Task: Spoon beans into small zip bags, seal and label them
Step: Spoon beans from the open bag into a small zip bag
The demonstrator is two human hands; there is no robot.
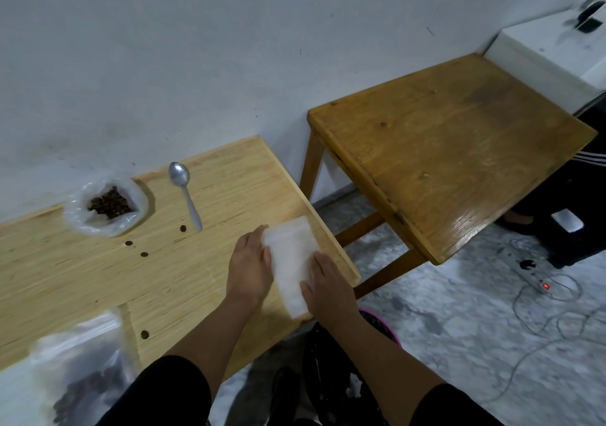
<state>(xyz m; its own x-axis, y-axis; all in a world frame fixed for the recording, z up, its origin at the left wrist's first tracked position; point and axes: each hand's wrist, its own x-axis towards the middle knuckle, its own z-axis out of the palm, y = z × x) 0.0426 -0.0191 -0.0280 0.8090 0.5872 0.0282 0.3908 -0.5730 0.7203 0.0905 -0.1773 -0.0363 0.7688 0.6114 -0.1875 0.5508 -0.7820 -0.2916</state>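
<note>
Item: stack of small zip bags [290, 258], flat at the right end of the light wooden table [98, 278]. My left hand [251, 266] and right hand [328, 291] lie on its two sides, fingers straight, pressing, gripping nothing.

Progress, as I judge: picking a bag; filling, sealing and labelling all remain.

Nearby: metal spoon [185, 192], idle; open bag of beans [106, 207]; four loose beans [144, 254] scattered between, needing clearing. Second, darker table [459, 150] well apart.

Bare room, two wooden tables
Pale wall [196, 48] across the top; darker table [459, 150] right; mottled grey floor [459, 320] lower right.
</note>
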